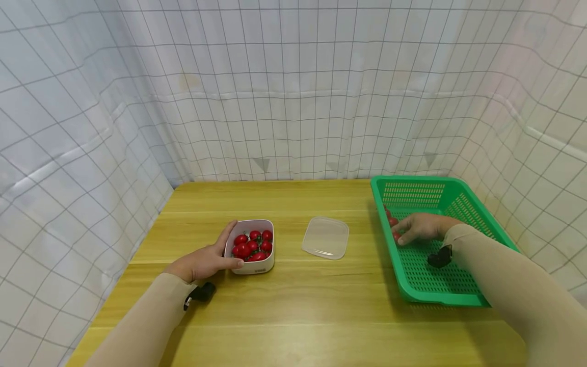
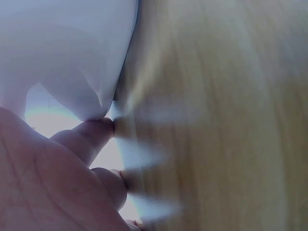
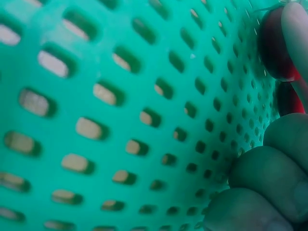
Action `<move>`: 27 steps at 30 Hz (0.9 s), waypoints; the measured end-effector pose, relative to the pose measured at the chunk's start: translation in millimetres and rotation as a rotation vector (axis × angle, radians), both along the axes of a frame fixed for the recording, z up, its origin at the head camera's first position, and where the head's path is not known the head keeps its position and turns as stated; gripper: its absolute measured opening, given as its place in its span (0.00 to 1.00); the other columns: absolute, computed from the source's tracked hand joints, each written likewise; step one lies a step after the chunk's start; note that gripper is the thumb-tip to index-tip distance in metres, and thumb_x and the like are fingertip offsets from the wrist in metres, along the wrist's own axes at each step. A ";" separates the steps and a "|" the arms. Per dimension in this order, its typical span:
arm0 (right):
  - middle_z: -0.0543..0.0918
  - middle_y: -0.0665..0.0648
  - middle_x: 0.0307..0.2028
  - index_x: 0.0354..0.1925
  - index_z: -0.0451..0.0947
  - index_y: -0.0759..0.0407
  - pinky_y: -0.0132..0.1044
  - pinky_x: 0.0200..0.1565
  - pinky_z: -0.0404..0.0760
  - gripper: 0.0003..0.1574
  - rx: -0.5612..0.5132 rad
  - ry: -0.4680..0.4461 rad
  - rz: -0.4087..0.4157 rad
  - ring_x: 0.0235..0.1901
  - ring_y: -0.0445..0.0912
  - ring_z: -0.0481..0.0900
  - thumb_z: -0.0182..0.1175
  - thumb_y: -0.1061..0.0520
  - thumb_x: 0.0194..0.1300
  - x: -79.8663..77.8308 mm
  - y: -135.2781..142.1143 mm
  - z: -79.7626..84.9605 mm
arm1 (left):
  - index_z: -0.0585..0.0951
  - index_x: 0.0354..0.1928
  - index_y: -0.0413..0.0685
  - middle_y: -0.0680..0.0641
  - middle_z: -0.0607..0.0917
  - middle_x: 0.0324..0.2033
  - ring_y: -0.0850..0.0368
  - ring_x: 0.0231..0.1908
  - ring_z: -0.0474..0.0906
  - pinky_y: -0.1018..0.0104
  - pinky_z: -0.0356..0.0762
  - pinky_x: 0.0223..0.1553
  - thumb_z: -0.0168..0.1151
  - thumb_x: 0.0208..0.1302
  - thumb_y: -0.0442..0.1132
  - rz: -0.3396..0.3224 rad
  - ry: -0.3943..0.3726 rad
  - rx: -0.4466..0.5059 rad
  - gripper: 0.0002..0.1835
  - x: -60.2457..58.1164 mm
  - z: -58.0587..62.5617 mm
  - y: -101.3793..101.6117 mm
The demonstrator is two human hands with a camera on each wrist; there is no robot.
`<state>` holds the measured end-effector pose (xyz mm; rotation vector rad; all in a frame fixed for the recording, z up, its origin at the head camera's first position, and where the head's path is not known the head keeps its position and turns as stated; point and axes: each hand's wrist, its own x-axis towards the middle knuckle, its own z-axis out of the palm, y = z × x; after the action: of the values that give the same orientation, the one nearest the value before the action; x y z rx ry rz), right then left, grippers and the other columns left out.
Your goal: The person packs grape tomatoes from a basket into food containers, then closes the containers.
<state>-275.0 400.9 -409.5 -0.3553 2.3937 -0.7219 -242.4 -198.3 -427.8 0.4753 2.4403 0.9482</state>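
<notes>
Now the left hand (image 1: pixel 206 261) grips a tub (image 1: pixel 253 268) toward the bench's (image 1: pixel 298 311) left edge; the right hand (image 1: pixel 423 226) touches tomatoes (image 1: pixel 393 221) in a basket (image 1: pixel 415 295), pinch unclear.

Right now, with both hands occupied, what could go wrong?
1. The white box already holds many tomatoes; any added might roll out.
2. The right hand pinches a tomato close to the side wall of the green basket; it could bruise or slip.
3. The translucent lid lies loose between white box and green basket; a hand crossing low might knock it.
</notes>
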 end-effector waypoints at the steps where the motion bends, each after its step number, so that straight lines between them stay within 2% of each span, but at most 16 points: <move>1: 0.68 0.76 0.73 0.71 0.74 0.69 0.71 0.72 0.64 0.41 0.001 -0.001 -0.001 0.76 0.77 0.57 0.71 0.47 0.69 0.1 -0.3 0.1 | 0.27 0.84 0.63 0.29 0.50 0.82 0.22 0.77 0.57 0.26 0.57 0.74 0.66 0.66 0.63 0.001 -0.001 0.001 0.65 0.0 -0.1 -0.2; 6: 0.68 0.76 0.73 0.71 0.74 0.69 0.71 0.71 0.64 0.41 0.007 -0.001 0.003 0.75 0.77 0.57 0.70 0.47 0.69 0.6 -1.2 1.0 | 0.27 0.84 0.62 0.29 0.50 0.82 0.21 0.76 0.57 0.26 0.56 0.74 0.66 0.66 0.63 0.003 -0.003 0.003 0.65 0.5 -1.5 -1.1; 13: 0.69 0.78 0.72 0.70 0.75 0.67 0.72 0.69 0.67 0.41 0.021 0.009 0.001 0.73 0.77 0.63 0.71 0.46 0.69 1.3 -0.4 2.3 | 0.27 0.84 0.62 0.29 0.50 0.82 0.21 0.76 0.57 0.25 0.56 0.74 0.66 0.66 0.64 -0.001 -0.007 0.003 0.65 -0.2 -4.1 -2.4; 16: 0.68 0.77 0.73 0.71 0.75 0.66 0.71 0.68 0.70 0.41 0.017 0.010 -0.002 0.73 0.77 0.64 0.70 0.46 0.69 2.1 -0.5 6.5 | 0.27 0.84 0.61 0.29 0.51 0.82 0.22 0.76 0.58 0.26 0.55 0.74 0.66 0.66 0.63 -0.001 -0.009 0.014 0.65 -1.1 -3.9 -3.1; 18: 0.70 0.76 0.73 0.70 0.76 0.63 0.68 0.63 0.76 0.38 0.017 0.022 -0.001 0.71 0.76 0.67 0.69 0.45 0.70 2.5 -0.1 11.4 | 0.27 0.84 0.61 0.29 0.51 0.82 0.22 0.76 0.58 0.26 0.55 0.74 0.67 0.66 0.63 -0.002 -0.011 0.021 0.65 -1.6 -3.6 -3.4; 20: 0.73 0.73 0.71 0.69 0.78 0.61 0.58 0.55 0.82 0.35 0.010 0.032 -0.005 0.63 0.68 0.76 0.69 0.46 0.71 2.7 0.5 18.6 | 0.27 0.84 0.60 0.30 0.50 0.82 0.22 0.77 0.58 0.26 0.55 0.75 0.67 0.66 0.62 -0.003 -0.016 0.029 0.65 -1.9 -2.9 -3.3; 21: 0.77 0.71 0.67 0.69 0.79 0.60 0.52 0.49 0.84 0.34 0.003 0.030 -0.018 0.54 0.61 0.81 0.69 0.47 0.71 2.5 0.9 22.4 | 0.27 0.84 0.60 0.30 0.50 0.82 0.22 0.77 0.57 0.26 0.55 0.74 0.67 0.66 0.62 -0.004 -0.014 0.026 0.65 -2.0 -2.5 -3.2; 22: 0.81 0.68 0.62 0.68 0.79 0.59 0.45 0.43 0.82 0.33 -0.004 0.029 -0.029 0.44 0.54 0.81 0.69 0.48 0.71 2.3 1.2 27.0 | 0.27 0.84 0.61 0.30 0.49 0.82 0.22 0.77 0.56 0.26 0.54 0.75 0.67 0.66 0.62 -0.004 -0.017 0.028 0.65 -2.0 -2.0 -2.9; 24: 0.85 0.61 0.46 0.68 0.79 0.60 0.36 0.33 0.75 0.31 -0.038 0.011 -0.061 0.28 0.43 0.71 0.69 0.51 0.71 2.1 1.7 37.0 | 0.27 0.84 0.61 0.30 0.49 0.82 0.22 0.77 0.56 0.26 0.54 0.75 0.67 0.66 0.62 -0.004 -0.017 0.026 0.65 -2.1 -1.1 -2.2; 27: 0.75 0.50 0.31 0.67 0.79 0.62 0.31 0.25 0.66 0.30 -0.091 0.005 -0.095 0.17 0.38 0.54 0.69 0.54 0.71 1.9 1.1 53.2 | 0.27 0.84 0.61 0.30 0.49 0.82 0.22 0.77 0.55 0.26 0.54 0.75 0.66 0.66 0.62 0.000 -0.019 0.017 0.64 -2.1 0.6 -0.9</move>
<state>-273.1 402.0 -356.3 -0.2828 2.4007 -0.8762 -244.5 -199.2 -427.2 0.4704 2.4173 0.9697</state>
